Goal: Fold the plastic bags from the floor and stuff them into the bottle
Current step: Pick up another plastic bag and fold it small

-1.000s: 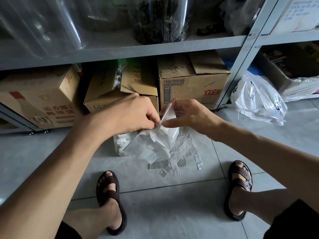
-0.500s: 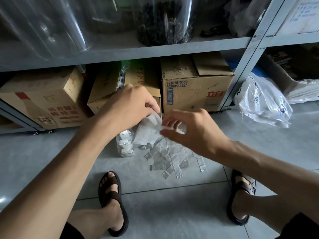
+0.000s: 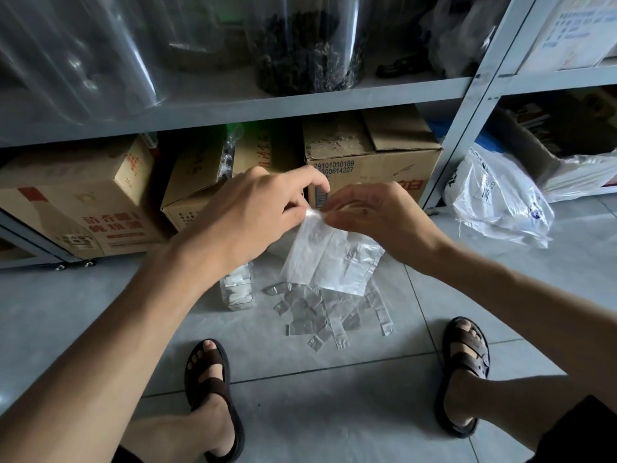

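Plastic bag (image 3: 330,259), clear and creased, hangs in front of me between my two hands, held up off the floor (image 3: 334,412). My left hand (image 3: 253,208) pinches its top corner between thumb and curled fingers. My right hand (image 3: 377,215) pinches the same upper edge just beside it, so the fingertips of both nearly meet. The sheet drops from that grip at a slant, and its lower edge hangs free above the tiles.

Directly below it I see a pile of flat bags (image 3: 334,315) spread on the floor, their handles pointing toward my feet. The bottle (image 3: 237,290) stands upright just left of that pile, partly hidden behind my left wrist. White folded plastic shows through its clear wall. I cannot tell whether it has a cap on.

My feet in brown sandals (image 3: 213,396) rest on the tiles to either side of the pile, well apart. Behind my hands a grey metal shelf (image 3: 233,105) runs across the view, with cardboard boxes (image 3: 76,208) beneath it and a clear jar (image 3: 307,45) of dark contents on top. A crumpled white sack (image 3: 494,202) lies on the floor at the right, beside the shelf's upright.
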Demonstrator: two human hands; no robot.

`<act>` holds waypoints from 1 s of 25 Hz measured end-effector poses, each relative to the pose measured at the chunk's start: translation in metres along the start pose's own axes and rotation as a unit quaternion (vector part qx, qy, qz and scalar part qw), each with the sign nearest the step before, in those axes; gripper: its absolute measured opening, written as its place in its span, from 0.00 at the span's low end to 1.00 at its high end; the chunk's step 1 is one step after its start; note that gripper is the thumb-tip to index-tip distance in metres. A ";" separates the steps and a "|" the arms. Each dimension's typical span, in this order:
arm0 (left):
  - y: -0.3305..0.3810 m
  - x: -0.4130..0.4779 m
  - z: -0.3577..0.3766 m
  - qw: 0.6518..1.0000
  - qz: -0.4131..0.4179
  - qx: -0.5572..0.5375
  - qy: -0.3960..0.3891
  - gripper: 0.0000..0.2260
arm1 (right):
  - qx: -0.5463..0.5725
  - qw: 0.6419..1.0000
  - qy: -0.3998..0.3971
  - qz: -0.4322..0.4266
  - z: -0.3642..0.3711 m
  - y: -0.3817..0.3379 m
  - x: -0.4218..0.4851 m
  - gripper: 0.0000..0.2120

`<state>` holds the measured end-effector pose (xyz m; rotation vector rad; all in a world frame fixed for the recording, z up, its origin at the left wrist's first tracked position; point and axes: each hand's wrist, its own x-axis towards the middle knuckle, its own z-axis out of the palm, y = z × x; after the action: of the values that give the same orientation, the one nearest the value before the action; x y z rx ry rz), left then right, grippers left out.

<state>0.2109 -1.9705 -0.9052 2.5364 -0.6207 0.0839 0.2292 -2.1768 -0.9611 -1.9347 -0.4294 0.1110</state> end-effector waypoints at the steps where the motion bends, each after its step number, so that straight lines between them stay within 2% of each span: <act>1: 0.001 0.000 0.000 1.000 0.002 -0.002 0.001 0.16 | 0.006 1.000 -0.003 0.000 0.001 -0.002 0.000 0.07; 7: -0.001 0.000 0.003 1.000 -0.003 -0.006 -0.004 0.15 | 0.009 1.000 -0.001 -0.005 0.006 -0.006 -0.001 0.07; 10: -0.002 0.002 0.000 0.998 -0.029 -0.050 -0.008 0.14 | 0.005 1.000 0.015 -0.005 0.004 -0.007 -0.001 0.04; 13: -0.005 0.004 -0.001 0.993 -0.053 -0.103 -0.016 0.08 | 0.011 1.000 0.028 -0.003 0.004 -0.009 -0.001 0.02; 15: -0.005 0.003 -0.001 0.991 -0.063 -0.115 -0.017 0.12 | 0.023 0.999 0.032 -0.002 0.005 -0.010 -0.001 0.02; 21: -0.001 0.005 0.007 0.994 -0.011 -0.063 0.093 0.06 | 0.091 0.996 0.019 0.005 0.006 -0.017 -0.002 0.01; 25: -0.010 0.006 0.002 0.990 0.001 -0.066 0.122 0.06 | 0.034 0.999 0.010 0.029 0.000 -0.006 -0.006 0.02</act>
<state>0.2206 -1.9671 -0.9108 2.3507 -0.5136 0.3363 0.2225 -2.1773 -0.9566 -1.8794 -0.3515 0.1430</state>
